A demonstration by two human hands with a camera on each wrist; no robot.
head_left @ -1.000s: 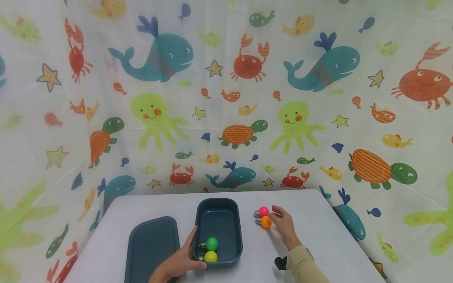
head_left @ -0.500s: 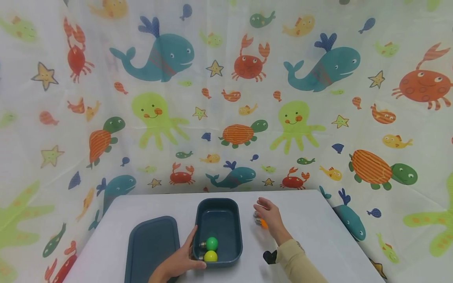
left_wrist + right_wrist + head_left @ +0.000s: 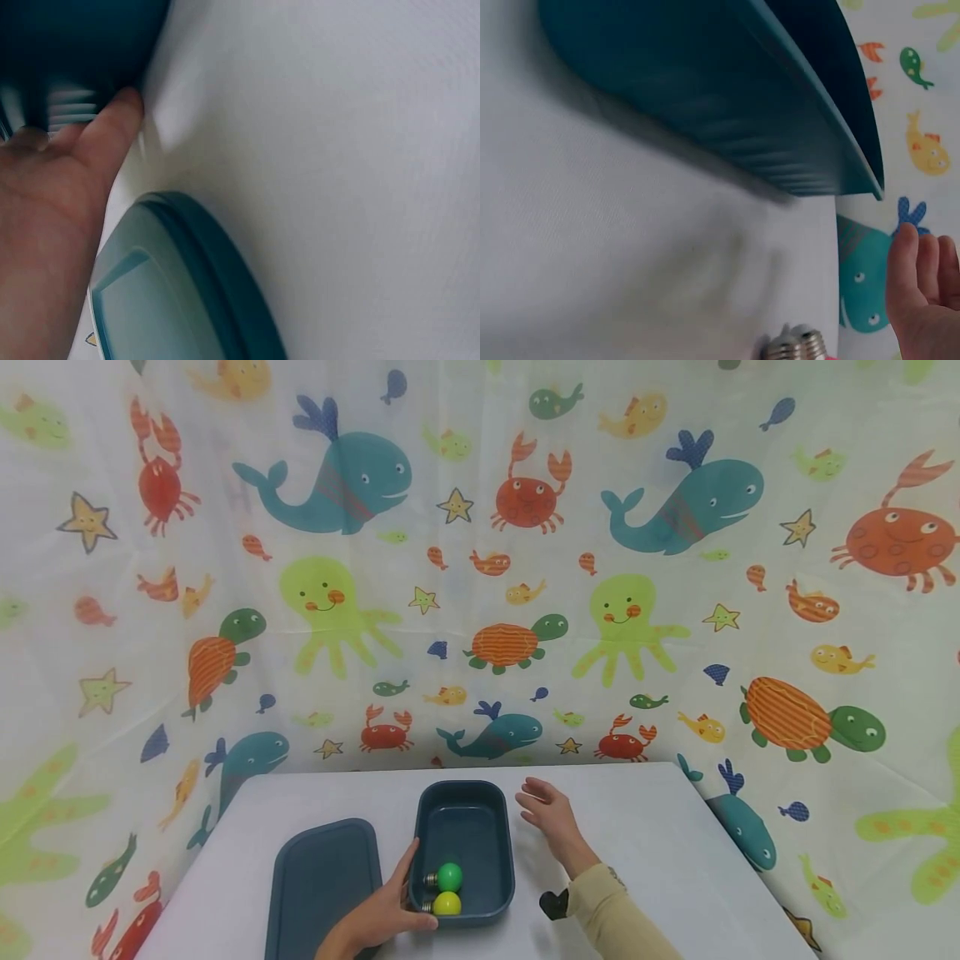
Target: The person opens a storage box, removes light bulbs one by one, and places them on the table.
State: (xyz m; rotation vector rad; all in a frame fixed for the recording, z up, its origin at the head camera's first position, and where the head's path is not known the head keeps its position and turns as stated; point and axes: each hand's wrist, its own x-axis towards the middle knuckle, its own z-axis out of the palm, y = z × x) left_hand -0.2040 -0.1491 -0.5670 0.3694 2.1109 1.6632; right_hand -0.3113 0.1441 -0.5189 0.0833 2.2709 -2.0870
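A dark blue plastic box (image 3: 467, 831) stands on the white table. My left hand (image 3: 386, 906) holds its near left corner, thumb at the near wall and fingers along the left wall. Inside lie a green light bulb (image 3: 450, 877) and a yellow light bulb (image 3: 447, 904). Right of the box, above the table, my right hand (image 3: 553, 818) hovers with loosely bent fingers and nothing visible in them. From the head the pink and orange bulbs are hidden behind it; the right wrist view shows two metal bulb bases (image 3: 795, 345) below the fingers (image 3: 904, 266).
A dark blue lid (image 3: 322, 885) lies flat left of the box, close to my left wrist. A dark heart-shaped piece (image 3: 554, 905) sits at my right wrist. Behind the table (image 3: 637, 827) hangs a sea-animal curtain (image 3: 480, 593).
My right hand has moved left toward the box, and now covers the pink and orange bulbs in the head view. The left hand and the box have stayed put.
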